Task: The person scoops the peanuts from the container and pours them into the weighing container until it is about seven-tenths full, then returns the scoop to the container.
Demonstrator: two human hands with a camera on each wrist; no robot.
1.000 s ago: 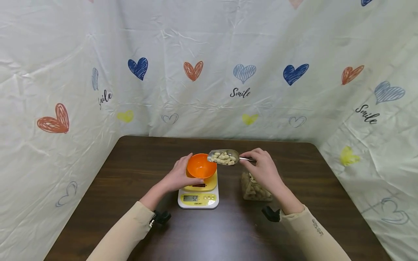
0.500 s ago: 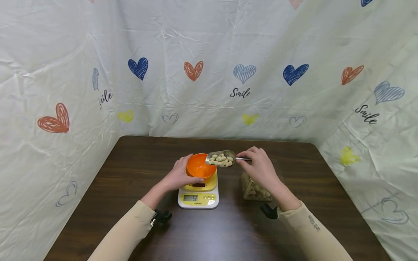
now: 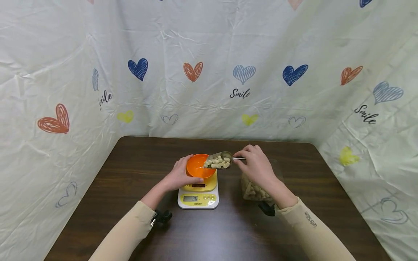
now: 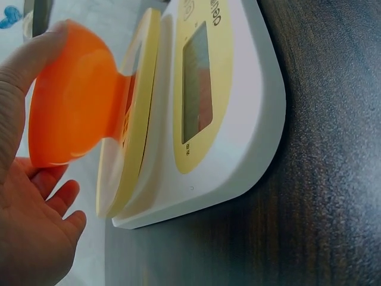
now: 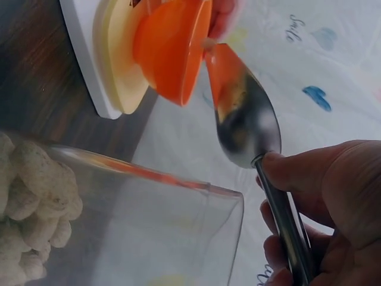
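An orange bowl [image 3: 197, 169] sits on the yellow platform of a white kitchen scale [image 3: 212, 206]. My left hand [image 3: 180, 174] holds the bowl, thumb at the near side and fingers round the far side; in the left wrist view the thumb [image 4: 37, 55] lies at its rim. My right hand [image 3: 256, 163] pinches the handle of a metal scoop [image 5: 253, 122]. Several peanuts in their shells [image 3: 219, 161] lie in the scoop. Its lip tilts down over the bowl's right rim, with a peanut right at the edge in the right wrist view.
A clear container [image 5: 172, 238] with more peanuts [image 5: 41, 196] stands right of the scale, partly hidden under my right forearm. The dark wooden table [image 3: 156, 152] ends at a white curtain [image 3: 209, 43] printed with hearts. Dark wrist gear [image 3: 162, 216] shows at the left cuff.
My right hand has moved the scoop left, farther over the bowl, and tipped its lip down. The peanuts have slid towards the lip. The scale's reading has changed. My left hand stays in place.
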